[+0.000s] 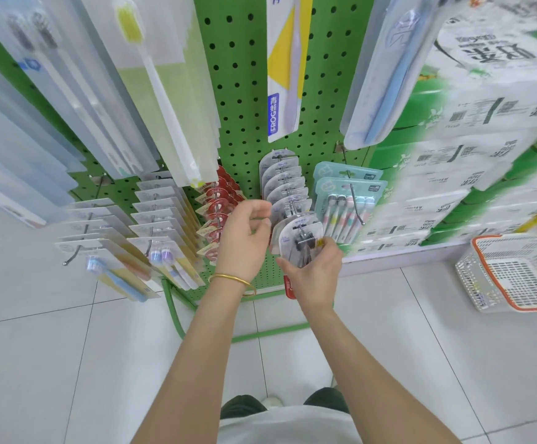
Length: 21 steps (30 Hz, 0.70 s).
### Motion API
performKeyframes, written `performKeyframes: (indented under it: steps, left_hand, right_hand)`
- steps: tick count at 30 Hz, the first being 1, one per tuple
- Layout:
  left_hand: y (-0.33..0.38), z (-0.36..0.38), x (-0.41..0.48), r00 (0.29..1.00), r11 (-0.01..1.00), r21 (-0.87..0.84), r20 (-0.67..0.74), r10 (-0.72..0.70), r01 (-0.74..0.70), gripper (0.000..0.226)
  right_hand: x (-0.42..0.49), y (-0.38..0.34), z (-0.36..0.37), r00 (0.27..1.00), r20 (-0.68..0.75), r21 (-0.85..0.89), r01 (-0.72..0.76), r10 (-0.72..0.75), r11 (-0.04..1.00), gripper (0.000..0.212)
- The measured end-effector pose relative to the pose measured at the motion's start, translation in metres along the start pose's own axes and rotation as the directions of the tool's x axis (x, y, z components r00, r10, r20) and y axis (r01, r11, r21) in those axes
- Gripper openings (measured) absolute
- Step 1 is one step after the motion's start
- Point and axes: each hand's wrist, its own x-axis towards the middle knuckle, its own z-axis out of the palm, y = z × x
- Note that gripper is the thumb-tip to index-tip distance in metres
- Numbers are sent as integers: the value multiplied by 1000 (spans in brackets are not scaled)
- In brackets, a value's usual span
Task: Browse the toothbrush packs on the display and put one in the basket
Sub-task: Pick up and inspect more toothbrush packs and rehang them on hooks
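Note:
Rows of toothbrush packs hang on hooks of a green pegboard display [244, 100]. The middle hook carries several grey round-topped packs [281, 184]. My right hand [317, 272] grips the front grey pack [299, 240] from below, at the hook's tip. My left hand [244, 237], with a gold bangle on the wrist, hovers beside that row with its fingers loosely curled near the packs behind; I cannot tell whether they touch. A white basket with an orange rim [517, 272] stands on the floor at the right.
Red packs [217, 209] hang left of the grey row and teal multi-brush packs [345, 203] right of it. Long clear packs hang overhead. Stacked white and green cartons [472, 139] rise at the right, behind the basket. The floor is pale tile.

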Motion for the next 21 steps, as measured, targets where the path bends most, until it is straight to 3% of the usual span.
performKeyframes:
  steps: [10, 15, 21]
  left_hand:
    - [6, 15, 44, 990, 871, 470, 81, 118, -142, 25]
    - [6, 24, 55, 981, 769, 612, 161, 107, -184, 22]
    - [8, 29, 62, 983, 722, 668, 149, 105, -179, 14]
  right_hand:
    - [5, -4, 14, 1000, 13, -14, -21, 21, 1000, 93]
    - [7, 0, 3, 996, 88, 8, -29, 29, 1000, 101]
    - [6, 3, -11, 995, 101, 32, 1, -4, 999, 96]
